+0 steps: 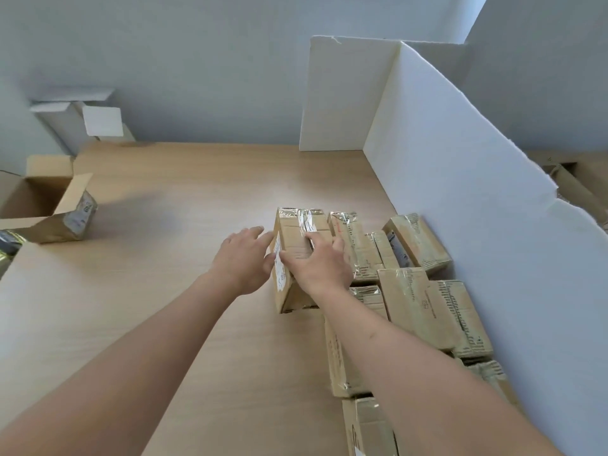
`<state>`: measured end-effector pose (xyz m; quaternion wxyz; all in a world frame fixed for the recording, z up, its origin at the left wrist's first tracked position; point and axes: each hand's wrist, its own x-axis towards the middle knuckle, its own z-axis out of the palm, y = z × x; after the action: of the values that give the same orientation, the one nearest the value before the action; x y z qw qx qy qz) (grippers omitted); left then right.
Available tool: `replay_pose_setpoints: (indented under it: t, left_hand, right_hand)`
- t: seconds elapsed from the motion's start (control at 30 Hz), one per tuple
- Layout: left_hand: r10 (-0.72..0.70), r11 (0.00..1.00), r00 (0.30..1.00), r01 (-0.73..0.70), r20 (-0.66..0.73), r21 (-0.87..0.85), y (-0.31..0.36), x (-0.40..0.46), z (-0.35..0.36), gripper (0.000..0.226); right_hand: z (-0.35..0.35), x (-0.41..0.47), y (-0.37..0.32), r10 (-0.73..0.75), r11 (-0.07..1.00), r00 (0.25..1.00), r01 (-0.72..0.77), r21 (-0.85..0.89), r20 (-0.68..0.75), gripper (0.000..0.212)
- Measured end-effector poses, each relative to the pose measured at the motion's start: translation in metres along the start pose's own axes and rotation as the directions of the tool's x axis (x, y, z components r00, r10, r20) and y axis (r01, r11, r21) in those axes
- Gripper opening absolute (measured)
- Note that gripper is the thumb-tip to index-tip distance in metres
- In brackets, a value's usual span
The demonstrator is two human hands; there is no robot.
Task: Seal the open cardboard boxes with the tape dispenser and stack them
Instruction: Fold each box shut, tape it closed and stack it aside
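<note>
The taped cardboard box (297, 255) is standing on the tabletop (184, 205), the right hand (319, 264) lying flat-fingered on its top, the left hand (245, 258) touching its left side, fingers straight.

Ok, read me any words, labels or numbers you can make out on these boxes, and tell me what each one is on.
None can be read.
White label on the side of the taped box under both hands: marks too blurred.
Faint print on a sealed box by the white foam board: too small.
Label on the open box at left: blurred.
</note>
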<state>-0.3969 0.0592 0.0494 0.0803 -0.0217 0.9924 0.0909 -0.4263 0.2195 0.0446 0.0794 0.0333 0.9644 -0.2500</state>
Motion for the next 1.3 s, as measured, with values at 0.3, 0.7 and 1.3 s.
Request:
replay_pose_setpoints:
  t: [0.3, 0.7, 1.3]
  left_hand:
    - [-0.041, 0.998, 0.996, 0.045, 0.083, -0.041, -0.026, 0.035, 0.055, 0.054]
    - [-0.024, 0.996, 0.991, 0.035, 0.133, -0.086, -0.031, 0.035, 0.095, 0.052]
    - [0.001, 0.999, 0.997, 0.002, 0.079, -0.033, -0.021, -0.061, -0.013, 0.060]
  right_hand:
    - [0.053, 0.051, 0.008, 0.005, 0.997, 0.997, -0.010, -0.073, -0.073, 0.071]
    - [0.091, 0.048, 0.035, -0.142, 0.921, 0.990, 0.125, -0.368, -0.019, 0.081]
    - [-0.029, -0.050, -0.005, -0.332, 0.898, 0.930, 0.363, -0.248, 0.158, 0.060]
